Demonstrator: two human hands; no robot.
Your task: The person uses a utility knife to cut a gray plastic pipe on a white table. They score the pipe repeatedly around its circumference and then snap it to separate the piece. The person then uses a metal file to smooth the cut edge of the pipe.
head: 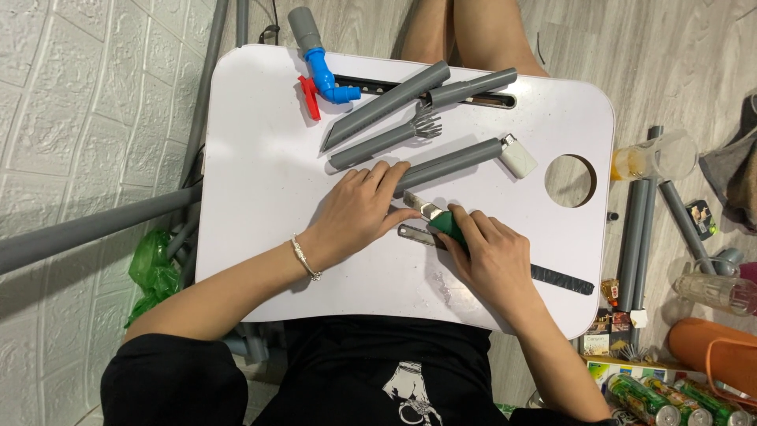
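Observation:
My left hand (pixel 359 213) lies on a grey plastic pipe (pixel 453 162) on the white lap table (pixel 260 173) and holds it down. My right hand (pixel 489 256) grips a green-handled knife (pixel 445 222) whose short blade points at the pipe's near end. A saw blade (pixel 414 234) lies flat just under that hand, and a dark strip (pixel 561 278) sticks out to its right. A white lighter (pixel 518 155) rests at the pipe's far end.
Several cut grey pipes (pixel 386 102) and a blue valve with a red handle (pixel 323 79) lie at the table's far side. A round hole (pixel 570 181) opens at the right. Long pipes (pixel 635 237), jars and cans crowd the floor on the right.

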